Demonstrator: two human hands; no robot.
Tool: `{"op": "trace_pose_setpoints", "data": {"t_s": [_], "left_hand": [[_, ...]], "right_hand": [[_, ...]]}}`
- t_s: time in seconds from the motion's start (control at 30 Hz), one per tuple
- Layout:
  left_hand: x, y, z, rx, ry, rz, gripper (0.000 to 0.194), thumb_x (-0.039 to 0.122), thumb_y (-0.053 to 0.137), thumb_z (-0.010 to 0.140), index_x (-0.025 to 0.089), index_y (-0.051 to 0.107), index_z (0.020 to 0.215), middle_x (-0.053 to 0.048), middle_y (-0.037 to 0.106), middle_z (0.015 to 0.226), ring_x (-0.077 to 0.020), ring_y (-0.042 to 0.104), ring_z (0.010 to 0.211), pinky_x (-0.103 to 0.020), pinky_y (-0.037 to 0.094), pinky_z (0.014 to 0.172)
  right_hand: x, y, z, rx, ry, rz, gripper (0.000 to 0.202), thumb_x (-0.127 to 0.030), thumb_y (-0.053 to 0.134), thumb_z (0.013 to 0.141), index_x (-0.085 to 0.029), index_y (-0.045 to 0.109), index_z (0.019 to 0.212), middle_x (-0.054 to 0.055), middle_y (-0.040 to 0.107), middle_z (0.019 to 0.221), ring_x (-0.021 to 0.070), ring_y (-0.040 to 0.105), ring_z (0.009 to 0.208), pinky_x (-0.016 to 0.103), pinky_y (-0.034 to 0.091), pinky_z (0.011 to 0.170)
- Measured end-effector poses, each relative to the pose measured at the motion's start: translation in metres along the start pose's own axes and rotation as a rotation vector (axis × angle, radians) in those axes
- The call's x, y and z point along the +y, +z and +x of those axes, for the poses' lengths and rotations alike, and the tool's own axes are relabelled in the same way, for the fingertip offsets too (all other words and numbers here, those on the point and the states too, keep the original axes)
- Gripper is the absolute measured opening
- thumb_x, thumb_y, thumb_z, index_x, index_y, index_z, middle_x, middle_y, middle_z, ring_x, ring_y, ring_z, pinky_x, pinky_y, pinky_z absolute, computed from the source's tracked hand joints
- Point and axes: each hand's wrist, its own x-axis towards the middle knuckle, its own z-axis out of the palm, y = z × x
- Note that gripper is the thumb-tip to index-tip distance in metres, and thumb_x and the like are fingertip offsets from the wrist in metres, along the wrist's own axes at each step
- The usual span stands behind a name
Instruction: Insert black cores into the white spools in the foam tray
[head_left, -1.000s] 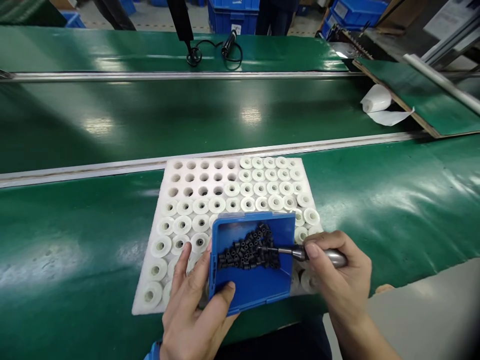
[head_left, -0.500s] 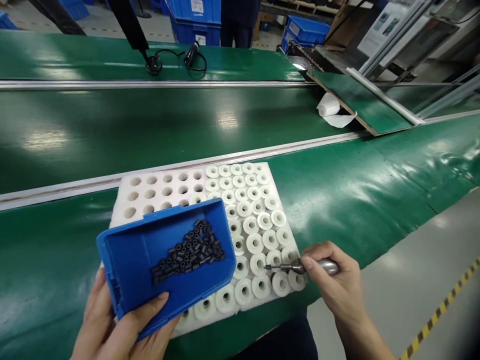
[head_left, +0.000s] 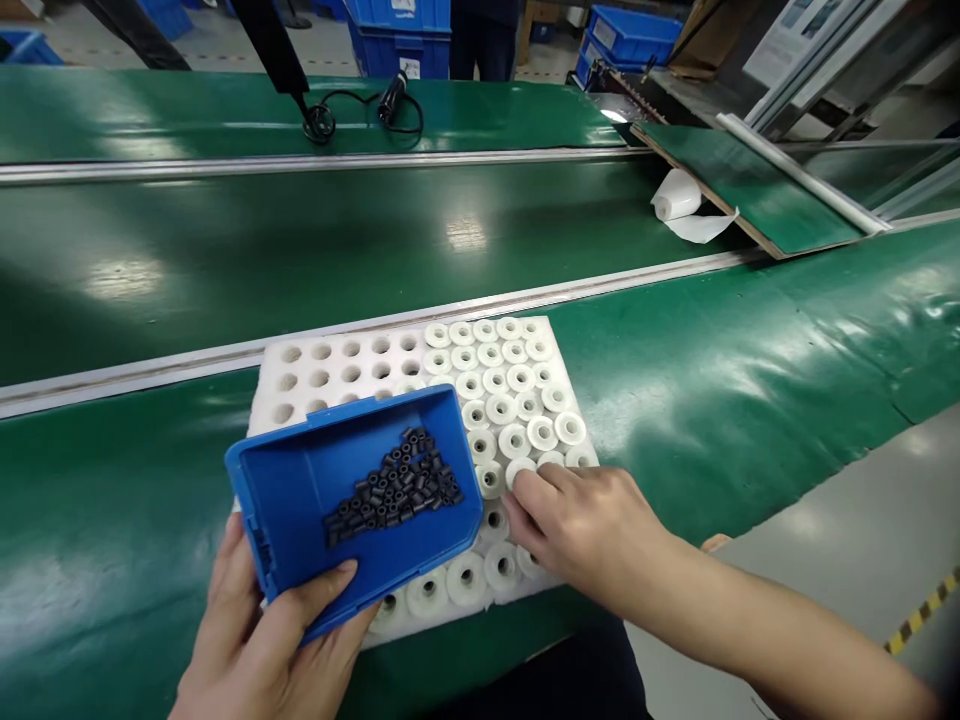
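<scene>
My left hand [head_left: 277, 630] grips the near-left side of a tilted blue bin [head_left: 292, 500], thumb inside its wall. Small black tubular bushings [head_left: 397, 480] lie heaped in the bin. The bin overhangs a white foam tray [head_left: 270, 385], whose holes hold rows of white flanged spools [head_left: 514, 440]. Over the tray's right part, my right hand [head_left: 581, 520] is closed, its fingertips down among the spools beside the bin. The slim metal hand tool seen in it a moment earlier is hidden behind the hand now, so its tip cannot be seen.
Green-covered benches with pale metal rails [head_left: 525, 302] run across the view. A white roll [head_left: 677, 195] lies by a slanted green board [head_left: 757, 190]. At the back are a black corded tool [head_left: 392, 98], stacked blue crates [head_left: 401, 40] and a standing person's dark legs [head_left: 484, 40].
My right hand has moved left and turned over, from the tray's right edge onto the spools, covering the metal tool. The bin stays in my left hand; the whole view has shifted slightly.
</scene>
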Motion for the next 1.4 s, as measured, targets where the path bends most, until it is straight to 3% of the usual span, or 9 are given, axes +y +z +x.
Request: {"op": "trace_pose_setpoints", "data": {"t_s": [0.13,0.37,0.57,0.8,0.93,1.03,1.13,1.23,1.4], "left_hand": [[0.012,0.003,0.006,0.023,-0.056,0.042,0.012,0.017,0.079,0.091,0.026,0.07,0.091,0.022,0.047,0.165,-0.0415,0.061,0.138,-0.066,0.058,0.113],[0.003,0.008,0.003,0.061,0.004,0.052,0.015,0.014,0.082,0.087,0.024,0.072,0.09,0.015,0.047,0.166,-0.0421,0.061,0.138,-0.062,0.061,0.111],[0.0,0.012,0.001,0.086,0.083,-0.014,0.032,0.004,0.092,0.071,0.021,0.073,0.09,-0.003,0.053,0.163,-0.0422,0.058,0.142,-0.059,0.055,0.12],[-0.008,0.016,0.0,0.126,0.141,0.019,0.032,0.018,0.098,0.069,0.021,0.073,0.09,-0.005,0.054,0.162,-0.0436,0.059,0.141,-0.057,0.057,0.117],[0.0,0.015,0.003,0.106,0.026,0.011,0.028,0.013,0.093,0.076,0.023,0.072,0.091,0.005,0.052,0.164,-0.0384,0.061,0.14,-0.057,0.056,0.119],[0.001,0.016,0.005,0.104,0.012,0.023,0.026,0.015,0.092,0.078,0.024,0.071,0.09,0.007,0.051,0.165,-0.0361,0.061,0.14,-0.054,0.054,0.122],[-0.003,0.017,0.005,0.122,0.094,0.019,0.029,0.017,0.095,0.073,0.022,0.071,0.088,0.001,0.051,0.164,-0.0382,0.06,0.142,-0.052,0.053,0.123],[0.0,0.016,0.005,0.091,0.118,-0.029,0.029,0.013,0.094,0.074,0.02,0.07,0.089,-0.002,0.048,0.167,-0.0374,0.054,0.147,-0.048,0.048,0.127],[0.011,0.011,0.003,0.053,0.124,-0.029,0.022,0.012,0.089,0.08,0.02,0.071,0.091,0.002,0.038,0.172,-0.0354,0.042,0.155,-0.046,0.04,0.132]], "right_hand": [[0.005,0.005,-0.004,0.05,0.033,-0.001,0.029,-0.013,0.059,0.095,-0.022,0.051,0.068,-0.005,0.049,0.053,0.0103,0.043,0.043,0.03,0.023,0.045],[0.002,0.008,-0.003,0.101,0.043,0.028,0.03,-0.01,0.057,0.092,-0.022,0.05,0.065,-0.006,0.047,0.051,0.0096,0.04,0.042,0.029,0.025,0.044],[0.008,0.014,-0.006,0.159,0.051,0.076,0.031,-0.013,0.056,0.095,-0.021,0.049,0.066,-0.007,0.049,0.052,0.0073,0.044,0.042,0.025,0.028,0.046],[0.003,0.023,-0.01,0.193,0.081,0.051,0.033,-0.013,0.055,0.095,-0.021,0.047,0.064,-0.007,0.047,0.052,0.0075,0.04,0.041,0.026,0.026,0.043],[0.006,0.024,-0.01,0.161,0.084,0.063,0.032,-0.018,0.055,0.098,-0.021,0.049,0.066,-0.007,0.049,0.052,0.008,0.043,0.041,0.027,0.027,0.042],[0.009,0.006,-0.007,0.131,0.049,0.087,0.036,-0.021,0.055,0.101,-0.022,0.049,0.066,-0.008,0.047,0.051,0.0082,0.043,0.04,0.029,0.029,0.042],[0.011,-0.034,-0.003,0.127,0.025,0.131,0.039,-0.021,0.06,0.103,-0.022,0.049,0.066,-0.008,0.048,0.052,0.008,0.045,0.042,0.03,0.033,0.046],[0.016,-0.071,-0.003,0.161,0.111,0.22,0.026,-0.029,0.072,0.102,-0.021,0.06,0.08,-0.007,0.062,0.062,0.0074,0.056,0.048,0.029,0.038,0.048],[0.012,-0.071,-0.014,0.177,0.129,0.393,0.01,-0.027,0.076,0.1,-0.02,0.071,0.096,-0.001,0.076,0.088,0.0099,0.075,0.073,0.02,0.06,0.071]]}}
